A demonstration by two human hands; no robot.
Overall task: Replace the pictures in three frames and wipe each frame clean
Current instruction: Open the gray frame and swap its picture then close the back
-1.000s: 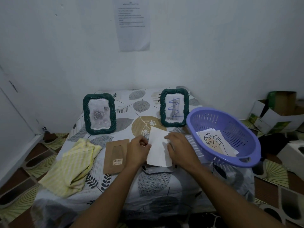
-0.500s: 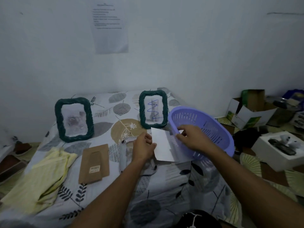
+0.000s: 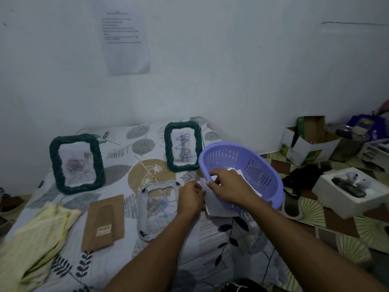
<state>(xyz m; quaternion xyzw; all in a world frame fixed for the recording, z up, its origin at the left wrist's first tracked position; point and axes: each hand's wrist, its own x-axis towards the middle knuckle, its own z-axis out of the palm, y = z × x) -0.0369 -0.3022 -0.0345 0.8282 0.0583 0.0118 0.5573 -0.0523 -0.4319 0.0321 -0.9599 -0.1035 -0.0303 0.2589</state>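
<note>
1. While the left hand (image 3: 190, 200) grips the near edge of a white sheet (image 3: 219, 208), the right hand (image 3: 228, 186) reaches over the rim of the purple basket (image 3: 265, 165) at its 2 o'clock. Its thumb and forefinger pinch the loose pictures (image 3: 236, 172) inside.
2. At the left hand's 9 o'clock a clear pane (image 3: 155, 209) with dark corner clips lies flat. It is probably the opened frame's front.
3. Further toward 9 o'clock lie a brown backing board (image 3: 104, 222) and a yellow cloth (image 3: 35, 234).
4. Two green frames stand at 10 o'clock (image 3: 52, 163) and 12 o'clock (image 3: 168, 144).
5. The step looks like swapping the third frame's picture. Next, one print must be lifted out alone, laid square on the pane, backed and then wiped.
</note>
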